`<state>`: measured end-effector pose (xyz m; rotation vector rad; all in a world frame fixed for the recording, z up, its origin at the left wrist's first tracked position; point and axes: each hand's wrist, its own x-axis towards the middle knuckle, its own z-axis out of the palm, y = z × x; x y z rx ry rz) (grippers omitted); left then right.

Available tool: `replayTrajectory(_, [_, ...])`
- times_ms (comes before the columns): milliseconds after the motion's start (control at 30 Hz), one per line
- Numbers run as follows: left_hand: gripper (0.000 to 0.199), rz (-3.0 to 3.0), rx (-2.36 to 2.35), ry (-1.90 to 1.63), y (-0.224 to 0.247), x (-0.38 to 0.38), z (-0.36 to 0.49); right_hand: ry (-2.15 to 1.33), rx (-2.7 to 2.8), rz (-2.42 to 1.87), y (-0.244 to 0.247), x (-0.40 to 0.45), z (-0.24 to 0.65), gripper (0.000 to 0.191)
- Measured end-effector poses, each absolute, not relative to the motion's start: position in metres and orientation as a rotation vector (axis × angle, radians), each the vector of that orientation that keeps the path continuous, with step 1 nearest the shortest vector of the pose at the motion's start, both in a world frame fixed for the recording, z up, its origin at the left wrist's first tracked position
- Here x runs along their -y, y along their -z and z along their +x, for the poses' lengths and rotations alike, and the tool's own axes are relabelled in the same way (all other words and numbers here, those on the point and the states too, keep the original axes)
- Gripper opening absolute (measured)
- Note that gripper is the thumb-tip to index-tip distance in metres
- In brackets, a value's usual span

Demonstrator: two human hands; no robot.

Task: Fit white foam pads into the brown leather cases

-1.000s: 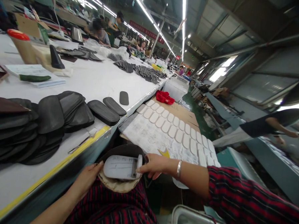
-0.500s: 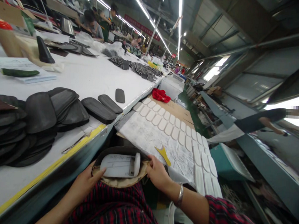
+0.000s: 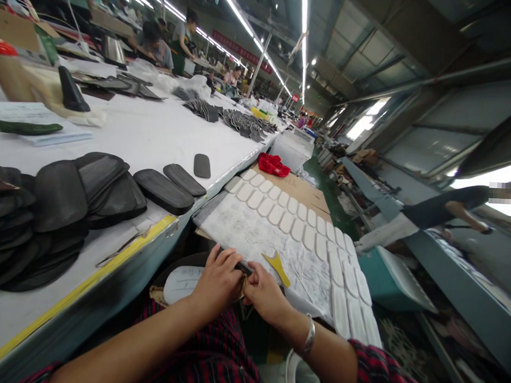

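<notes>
A dark piece with a tan, wrinkled edge (image 3: 157,294) lies over my lap, with a white rounded plate (image 3: 182,283) inside it. My left hand (image 3: 220,276) reaches across the plate and hides much of it; its fingers are closed on the piece's right end. Right beside it, my right hand (image 3: 262,290) pinches the same end, and the two hands nearly touch. Just beyond them, a yellow forked tool (image 3: 278,268) rests on the whitish sheet (image 3: 236,225).
Stacked dark pads (image 3: 62,195) cover the near left of the white table (image 3: 147,131). Rows of pale oval pieces (image 3: 298,229) line the board at right. A red cloth (image 3: 273,164) lies beyond. People work farther back; one person (image 3: 443,204) is at far right.
My left hand has moved right, from the left end of the dark piece to its right end, and now covers part of the white plate. My right hand has stayed at that end.
</notes>
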<state>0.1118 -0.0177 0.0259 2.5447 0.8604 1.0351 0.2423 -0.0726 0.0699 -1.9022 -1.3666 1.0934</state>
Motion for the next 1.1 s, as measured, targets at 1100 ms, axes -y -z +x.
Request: replayTrajectory(1100, [0.015, 2.228, -0.883, -0.810, -0.036, 0.017, 0.118, -1.257, 1.347, -1.825, -0.076, 0.073, 0.259, 0.059])
